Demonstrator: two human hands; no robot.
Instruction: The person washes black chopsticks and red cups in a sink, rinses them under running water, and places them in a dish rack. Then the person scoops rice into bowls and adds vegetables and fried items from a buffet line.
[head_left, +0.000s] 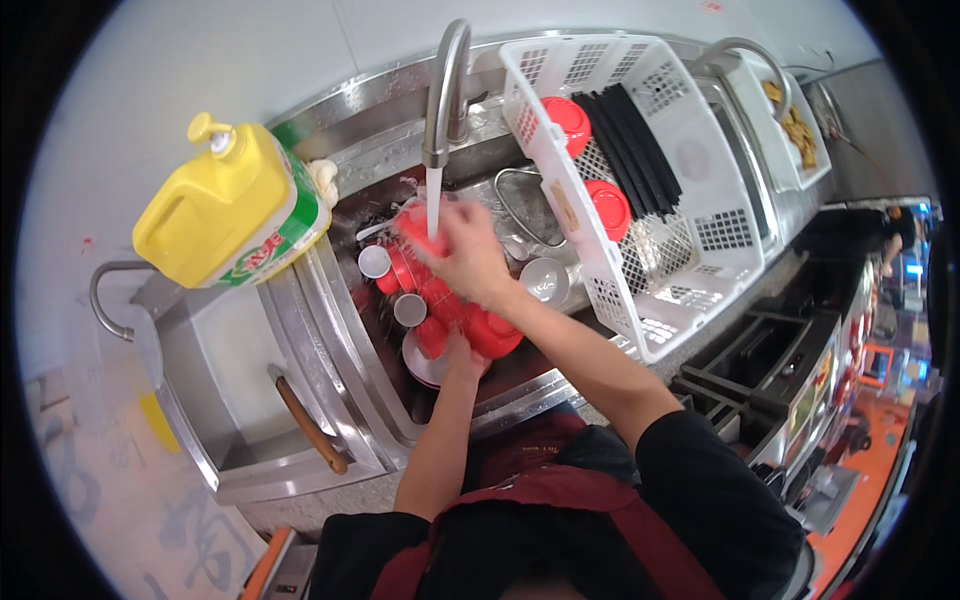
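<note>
My right hand (476, 251), blurred by motion, holds a red cup or small bowl (420, 231) beneath the faucet (445, 97). Water (433, 199) runs onto it and splashes. Lower in the sink, my left hand (463, 354) is against a red bowl (495, 334); its fingers are partly hidden among the dishes, so its grip is unclear. Around both hands lie several red cups, two with pale insides showing: one cup (374, 262) at the left and another cup (409, 310) below it. A white bowl (544, 282) rests to the right, and a plate (424, 364) lies under the left hand.
A white plastic basket (694, 161) with red bowls (607, 210) and black chopsticks (630, 150) stands right of the sink. Left are a yellow pump jug (225, 202) and a second basin (236, 360) with a wooden-handled tool (311, 427) at its edge. A person (892, 232) is far right.
</note>
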